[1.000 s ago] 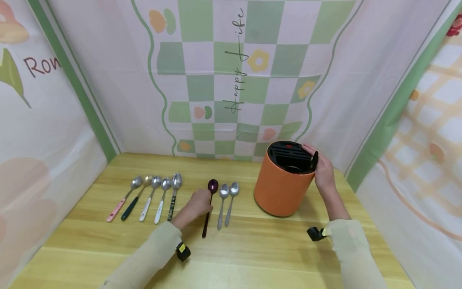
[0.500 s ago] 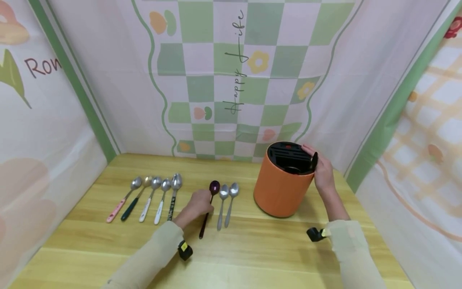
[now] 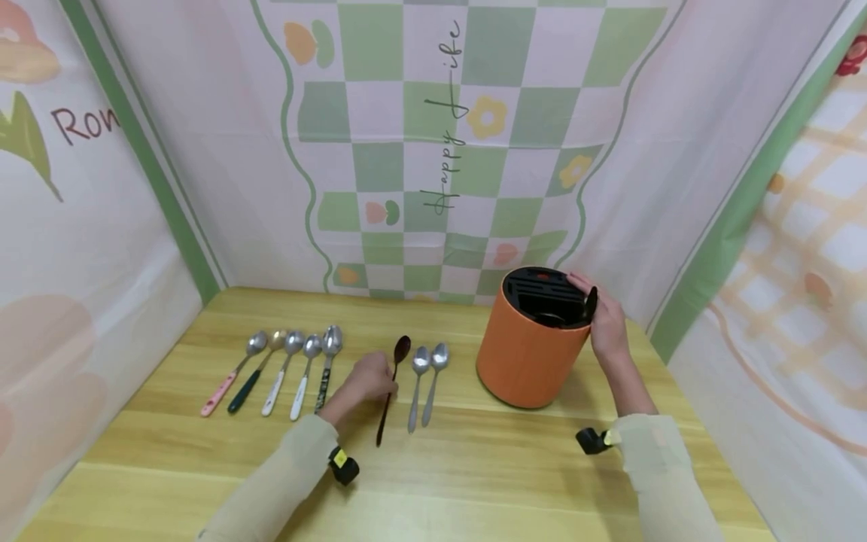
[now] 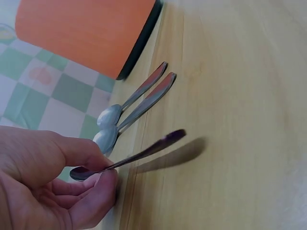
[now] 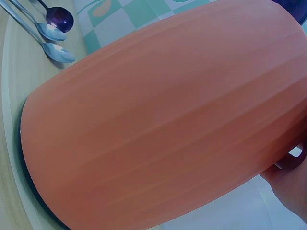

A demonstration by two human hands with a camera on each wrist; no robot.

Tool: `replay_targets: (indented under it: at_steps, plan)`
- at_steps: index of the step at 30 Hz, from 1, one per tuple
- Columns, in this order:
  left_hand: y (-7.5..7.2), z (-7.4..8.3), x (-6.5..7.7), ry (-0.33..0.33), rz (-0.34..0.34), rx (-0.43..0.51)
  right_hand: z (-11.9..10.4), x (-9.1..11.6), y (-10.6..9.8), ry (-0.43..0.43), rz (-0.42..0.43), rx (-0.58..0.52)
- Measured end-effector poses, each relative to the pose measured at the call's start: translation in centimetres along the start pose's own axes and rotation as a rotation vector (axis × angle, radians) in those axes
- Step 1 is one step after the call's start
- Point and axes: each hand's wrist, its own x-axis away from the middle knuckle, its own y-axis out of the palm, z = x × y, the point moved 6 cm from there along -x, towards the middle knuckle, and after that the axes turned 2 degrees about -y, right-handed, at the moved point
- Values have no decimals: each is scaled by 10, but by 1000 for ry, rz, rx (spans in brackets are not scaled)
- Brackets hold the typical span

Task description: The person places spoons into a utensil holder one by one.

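In the head view my left hand (image 3: 370,376) pinches a dark purple spoon (image 3: 384,418) near the middle of its length. Thumb and fingertip meet on its thin neck in the left wrist view, and the handle (image 4: 160,144) stands over its own shadow on the wood. Just right of it lie two plain silver spoons (image 3: 415,391), side by side with bowls away from me. My right hand (image 3: 609,327) rests against the right side and upper rim of an orange utensil holder (image 3: 528,361) with a slotted black top. A small dark piece sticks up at that rim beside the hand.
On the left of the wooden table (image 3: 467,482) several spoons lie in a row, among them a pink-handled spoon (image 3: 220,391), a green-handled spoon (image 3: 245,391) and a black-patterned spoon (image 3: 325,380). A printed checkered cloth (image 3: 433,173) hangs behind the table.
The purple spoon has turned in my left hand, so its bowl now looks narrower and more edge-on. The left hand has shifted slightly. The right hand and the holder stay in place.
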Motion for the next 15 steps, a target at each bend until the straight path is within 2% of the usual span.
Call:
replay_targets:
  at_steps: [5, 8, 15]
  plan:
    - [-1, 0, 0, 68, 14, 43, 1, 1, 0, -13, 3, 19]
    - [-3, -1, 2, 90, 16, 106, 1, 1, 0, -20, 6, 14]
    - [-9, -5, 9, 81, 7, 216, -1, 0, 0, -7, -1, -6]
